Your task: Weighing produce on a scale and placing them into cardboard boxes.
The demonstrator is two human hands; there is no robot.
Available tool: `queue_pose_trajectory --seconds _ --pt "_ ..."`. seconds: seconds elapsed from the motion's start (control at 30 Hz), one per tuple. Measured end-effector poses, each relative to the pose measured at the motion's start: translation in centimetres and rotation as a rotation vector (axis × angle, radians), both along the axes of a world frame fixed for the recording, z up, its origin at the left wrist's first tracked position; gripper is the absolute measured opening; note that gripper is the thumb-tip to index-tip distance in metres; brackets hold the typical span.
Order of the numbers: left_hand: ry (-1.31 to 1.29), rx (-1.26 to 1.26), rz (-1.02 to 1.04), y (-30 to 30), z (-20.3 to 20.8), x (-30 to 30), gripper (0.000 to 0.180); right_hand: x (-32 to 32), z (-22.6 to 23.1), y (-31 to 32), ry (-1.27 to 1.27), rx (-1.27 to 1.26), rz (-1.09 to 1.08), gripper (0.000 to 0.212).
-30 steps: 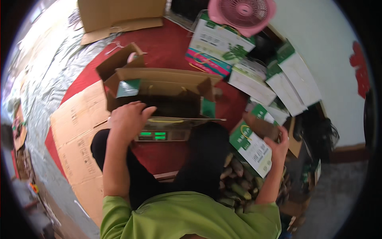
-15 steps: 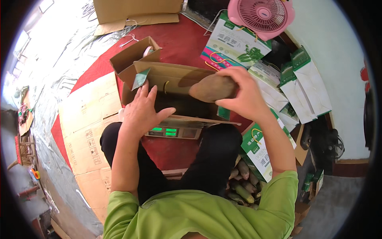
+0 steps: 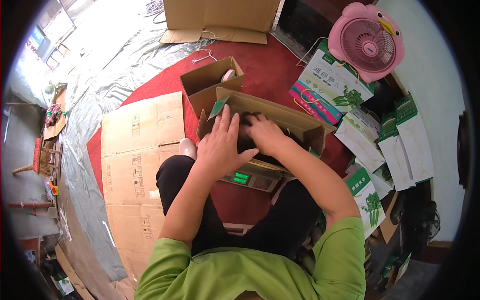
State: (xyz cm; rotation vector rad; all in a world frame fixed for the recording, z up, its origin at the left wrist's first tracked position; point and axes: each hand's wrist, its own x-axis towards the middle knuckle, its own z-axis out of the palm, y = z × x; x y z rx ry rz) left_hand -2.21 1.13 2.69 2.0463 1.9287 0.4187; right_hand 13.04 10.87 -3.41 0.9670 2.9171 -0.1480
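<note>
While the left hand [image 3: 220, 150] is held, fingers apart, over the open carton [image 3: 285, 114] on the scale [image 3: 261, 183], the right hand [image 3: 267, 135] is placed inside; whether its fingers are clamped cannot be told.

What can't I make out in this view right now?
Head view, all four:
Whatever the right hand may hold: hidden by the hand and the dark box interior.
Top of the scale: covered by that box.
Vegetable pile: partly behind the right sleeve.
Standing cardboard: cut off by the upper edge.
</note>
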Motion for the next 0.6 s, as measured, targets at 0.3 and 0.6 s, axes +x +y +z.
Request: queue_pose_trajectory --seconds 0.3,0.6 --pt "-0.004 0.022 0.007 -0.4 -0.6 -0.3 0.088 9.7 10.9 -4.5 0.918 -0.121 -0.485 0.029" --pt "-0.033 0.249 -0.116 1.1 -2.7 -0.2 0.065 25.7 -4.7 -16.6 1.052 0.037 -1.179 0.015"
